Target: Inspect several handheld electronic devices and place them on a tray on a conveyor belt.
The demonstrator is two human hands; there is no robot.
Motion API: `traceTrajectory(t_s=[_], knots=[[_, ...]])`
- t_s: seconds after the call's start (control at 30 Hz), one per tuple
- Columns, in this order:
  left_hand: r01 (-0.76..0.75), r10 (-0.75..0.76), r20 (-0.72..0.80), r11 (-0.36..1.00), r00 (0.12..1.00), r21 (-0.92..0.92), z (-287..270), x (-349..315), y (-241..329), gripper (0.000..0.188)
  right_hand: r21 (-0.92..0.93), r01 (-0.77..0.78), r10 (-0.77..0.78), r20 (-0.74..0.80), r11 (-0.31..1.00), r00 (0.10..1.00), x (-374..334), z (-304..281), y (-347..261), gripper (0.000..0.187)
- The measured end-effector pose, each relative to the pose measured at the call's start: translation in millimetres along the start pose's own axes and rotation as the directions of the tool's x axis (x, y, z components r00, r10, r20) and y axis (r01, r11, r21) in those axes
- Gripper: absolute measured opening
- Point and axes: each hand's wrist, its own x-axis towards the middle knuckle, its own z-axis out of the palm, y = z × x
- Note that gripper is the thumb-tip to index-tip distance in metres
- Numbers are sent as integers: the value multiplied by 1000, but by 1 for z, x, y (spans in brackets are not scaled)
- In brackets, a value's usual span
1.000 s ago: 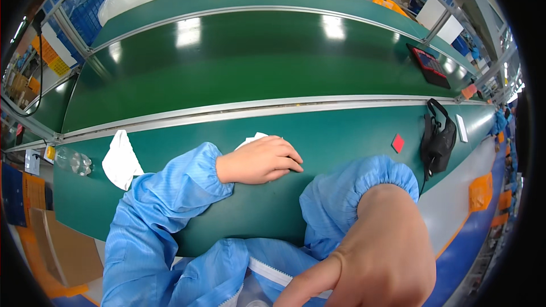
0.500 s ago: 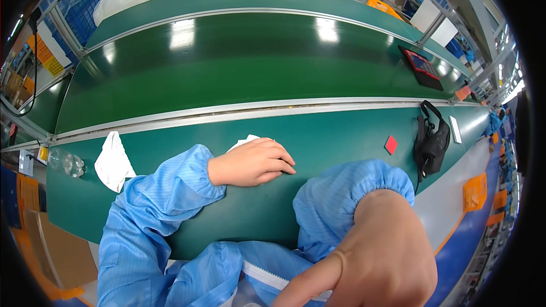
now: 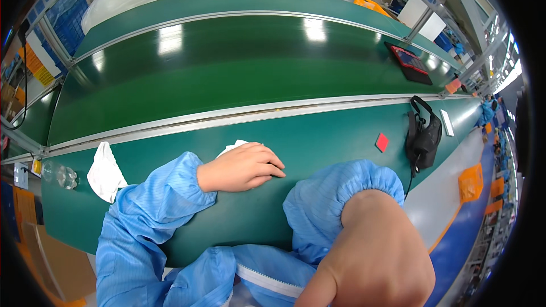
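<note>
My left hand (image 3: 242,167) lies palm down on the green table (image 3: 335,142), fingers a little bent and slightly apart. Beneath its back edge a small white piece (image 3: 232,148) peeks out, mostly covered; whether it is paper or cloth I cannot tell. My right hand (image 3: 381,253) is lifted close in front of me, its back showing and bent down at the wrist. Its fingers are mostly cut off by the lower edge, so anything in them stays hidden. Both forearms wear blue sleeves. Well beyond the right sleeve lies a flat red square (image 3: 381,142).
A white cloth (image 3: 106,173) and a clear plastic bottle (image 3: 59,175) are at the left. A black pouch with a strap (image 3: 422,142) and a white strip (image 3: 447,123) lie at the right. Past the metal rail (image 3: 227,115) is a green belt-like surface with a red-and-black device (image 3: 410,61).
The whole view has shifted slightly, so things on the table appear a little further left. My left hand stays resting in place. My right hand's thumb has dropped further out of view.
</note>
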Motion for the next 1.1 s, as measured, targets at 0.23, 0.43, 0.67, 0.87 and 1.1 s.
traceTrajectory(t_s=[0.23, 0.43, 0.67, 0.87, 1.1], knots=[[9, -9, -4, 1000, 1000, 1, 2, -9, 1, 28, -190, 517, -474, 231, 835, 850, -2, -4, 28, 40], [-15, 15, -12, 1000, 1000, -3, -2, 2, 3, 27, -212, 509, -285, 624, 835, 727, 34, -28, 18, 47], [60, -60, 5, 998, 998, -10, -8, 5, 4, 25, 169, 125, -197, 531, 978, 824, 4, -26, 37, 36], [14, -13, -15, 1000, 1000, 12, -3, -4, 2, 26, 132, 285, -313, 493, 949, 812, 6, -24, 35, 36], [16, -16, -11, 1000, 1000, -5, -2, 0, 3, 26, 51, 295, -293, 365, 954, 883, -6, -18, 22, 40]])
